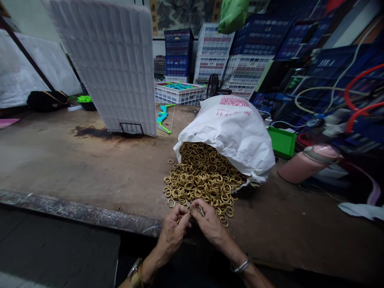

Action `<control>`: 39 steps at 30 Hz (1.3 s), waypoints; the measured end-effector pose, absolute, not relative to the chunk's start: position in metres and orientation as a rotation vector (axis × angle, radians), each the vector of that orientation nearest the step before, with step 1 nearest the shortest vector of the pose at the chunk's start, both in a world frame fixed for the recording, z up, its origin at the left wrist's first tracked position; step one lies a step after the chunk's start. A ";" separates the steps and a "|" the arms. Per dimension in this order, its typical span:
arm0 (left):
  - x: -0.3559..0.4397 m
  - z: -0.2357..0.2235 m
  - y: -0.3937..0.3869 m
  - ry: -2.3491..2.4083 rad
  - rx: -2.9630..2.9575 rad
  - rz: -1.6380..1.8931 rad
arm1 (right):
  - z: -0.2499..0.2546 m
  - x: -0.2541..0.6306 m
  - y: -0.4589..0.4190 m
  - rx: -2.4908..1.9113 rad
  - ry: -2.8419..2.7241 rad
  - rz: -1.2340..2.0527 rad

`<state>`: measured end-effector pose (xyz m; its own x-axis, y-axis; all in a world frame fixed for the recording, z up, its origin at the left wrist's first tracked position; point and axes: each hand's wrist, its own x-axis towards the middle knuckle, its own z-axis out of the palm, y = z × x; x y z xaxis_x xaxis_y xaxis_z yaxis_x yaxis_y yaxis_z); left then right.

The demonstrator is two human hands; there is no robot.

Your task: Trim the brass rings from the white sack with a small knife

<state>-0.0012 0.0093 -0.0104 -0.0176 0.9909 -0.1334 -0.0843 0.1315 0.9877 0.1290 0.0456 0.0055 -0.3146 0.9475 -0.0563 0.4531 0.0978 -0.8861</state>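
A heap of brass-coloured rings [201, 178] spills from a white sack [231, 134] lying on its side on a brown worktable [90, 168]. Both my hands meet at the near edge of the heap. My left hand [174, 232] is closed, its fingertips pinched against the right hand's. My right hand [210, 224] is closed round a small thin piece that I cannot make out. A watch sits on my left wrist and a metal bangle on my right.
A white ribbed panel [111, 64] stands upright on the table at the back left. Stacked blue and white crates [216, 56] fill the back. A green box [282, 142], a pink flask [306, 164] and red hoses [360, 92] crowd the right.
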 end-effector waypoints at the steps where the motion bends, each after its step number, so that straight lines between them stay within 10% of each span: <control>1: -0.001 -0.009 0.009 1.214 1.057 1.174 | 0.005 0.128 0.046 -1.362 -1.811 1.208; 39: -0.006 -0.008 0.006 1.091 0.895 1.101 | -0.007 0.130 0.035 -1.607 -2.515 0.508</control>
<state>-0.0063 0.0061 -0.0085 0.0873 0.9714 -0.2207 -0.2295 0.2352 0.9445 0.1295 0.0346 -0.0067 -0.4320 0.8981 -0.0827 0.8598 0.3824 -0.3384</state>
